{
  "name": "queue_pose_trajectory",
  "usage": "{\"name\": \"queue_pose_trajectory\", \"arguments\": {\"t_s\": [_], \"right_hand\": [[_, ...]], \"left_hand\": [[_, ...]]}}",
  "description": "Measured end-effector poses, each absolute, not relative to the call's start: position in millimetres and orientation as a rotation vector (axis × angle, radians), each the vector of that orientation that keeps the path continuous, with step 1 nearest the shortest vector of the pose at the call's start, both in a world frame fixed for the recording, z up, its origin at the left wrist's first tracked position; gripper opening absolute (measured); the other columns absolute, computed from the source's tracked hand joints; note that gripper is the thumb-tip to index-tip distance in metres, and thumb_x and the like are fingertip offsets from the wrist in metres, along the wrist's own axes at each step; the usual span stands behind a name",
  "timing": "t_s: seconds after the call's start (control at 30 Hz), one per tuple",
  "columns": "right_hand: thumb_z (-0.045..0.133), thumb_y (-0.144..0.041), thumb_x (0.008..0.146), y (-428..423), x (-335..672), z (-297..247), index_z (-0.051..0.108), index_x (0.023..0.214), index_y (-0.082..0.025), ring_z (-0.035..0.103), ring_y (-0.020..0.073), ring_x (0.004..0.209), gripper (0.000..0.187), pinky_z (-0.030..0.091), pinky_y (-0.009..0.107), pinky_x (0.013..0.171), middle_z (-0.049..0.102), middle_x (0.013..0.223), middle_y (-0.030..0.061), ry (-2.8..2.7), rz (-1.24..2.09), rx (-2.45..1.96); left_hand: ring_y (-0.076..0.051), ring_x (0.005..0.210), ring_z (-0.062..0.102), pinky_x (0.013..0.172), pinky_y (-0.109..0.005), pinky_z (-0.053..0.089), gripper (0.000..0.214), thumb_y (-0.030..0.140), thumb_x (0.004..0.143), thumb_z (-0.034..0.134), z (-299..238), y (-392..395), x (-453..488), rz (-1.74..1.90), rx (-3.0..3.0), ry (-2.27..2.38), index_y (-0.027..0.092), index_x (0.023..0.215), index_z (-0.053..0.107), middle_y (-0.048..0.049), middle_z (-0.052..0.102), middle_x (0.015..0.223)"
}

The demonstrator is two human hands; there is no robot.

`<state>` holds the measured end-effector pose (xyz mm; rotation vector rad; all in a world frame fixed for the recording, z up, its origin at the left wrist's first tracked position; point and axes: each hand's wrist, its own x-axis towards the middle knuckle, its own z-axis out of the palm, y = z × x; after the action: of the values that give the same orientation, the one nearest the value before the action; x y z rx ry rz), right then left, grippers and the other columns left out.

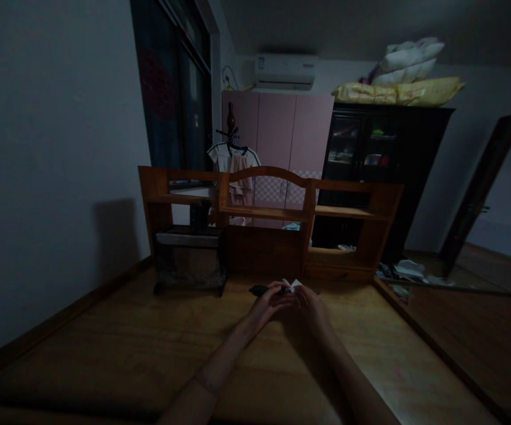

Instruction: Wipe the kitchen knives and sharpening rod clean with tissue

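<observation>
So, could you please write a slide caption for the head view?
Left hand and right hand meet at a small white piece over a wooden surface, before wooden shelves.

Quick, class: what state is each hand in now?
Left hand: curled by a dark object; grip unclear.
Right hand: curled at a white piece; grip unclear.

I watch a bare-wood surface [277, 372] from afar, dimly lit; a dark boxy item [189, 260] stands at its far left (I cannot tell what); a wooden shelf unit [264, 251] rises along the far edge.
</observation>
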<state>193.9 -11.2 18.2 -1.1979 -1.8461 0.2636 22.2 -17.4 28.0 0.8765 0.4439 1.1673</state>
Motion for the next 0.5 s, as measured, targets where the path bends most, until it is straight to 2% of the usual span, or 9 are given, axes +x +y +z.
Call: {"name": "queue_pose_trajectory", "arguments": {"t_s": [0.13,0.27,0.4,0.5], "right_hand": [[0.040,-0.031,0.086,-17.4,197.5,25.2,0.063,0.097,-0.021,0.059,0.0188,0.075,0.027,0.043,0.027,0.068,0.067,0.089,0.0059,-1.770,0.254,-1.222],[0.044,-0.036,0.086,-17.7,199.4,32.6,0.062,0.096,-0.020,0.060,0.0197,0.077,0.026,0.045,0.029,0.070,0.067,0.086,0.0055,-1.676,0.403,-1.121],[0.054,-0.042,0.081,-14.3,197.9,37.6,0.062,0.092,-0.019,0.061,0.0211,0.085,0.027,0.049,0.033,0.076,0.065,0.091,0.0067,-1.474,0.834,-0.900],[0.062,-0.043,0.075,-13.8,194.0,37.8,0.061,0.090,-0.019,0.061,0.0205,0.085,0.029,0.050,0.035,0.078,0.064,0.092,0.0055,-1.337,1.168,-0.822]], "left_hand": [[-0.025,0.091,0.065,0.085,-0.038,0.049,0.023,0.030,0.081,0.057,26.9,-13.4,21.0,1.195,0.915,0.443,0.015,0.098,0.060,-0.0131,0.067,0.098],[-0.025,0.094,0.063,0.086,-0.037,0.048,0.022,0.028,0.080,0.059,28.1,-9.1,21.2,1.345,0.943,0.485,0.015,0.098,0.060,-0.0111,0.067,0.096],[-0.023,0.100,0.059,0.091,-0.032,0.044,0.020,0.024,0.077,0.063,38.5,-19.9,22.0,1.523,1.105,0.635,0.017,0.096,0.065,-0.0088,0.065,0.102],[-0.022,0.109,0.053,0.099,-0.028,0.036,0.019,0.018,0.076,0.064,50.7,-35.4,22.8,1.615,1.265,0.675,0.019,0.094,0.068,-0.0081,0.063,0.107]]}}
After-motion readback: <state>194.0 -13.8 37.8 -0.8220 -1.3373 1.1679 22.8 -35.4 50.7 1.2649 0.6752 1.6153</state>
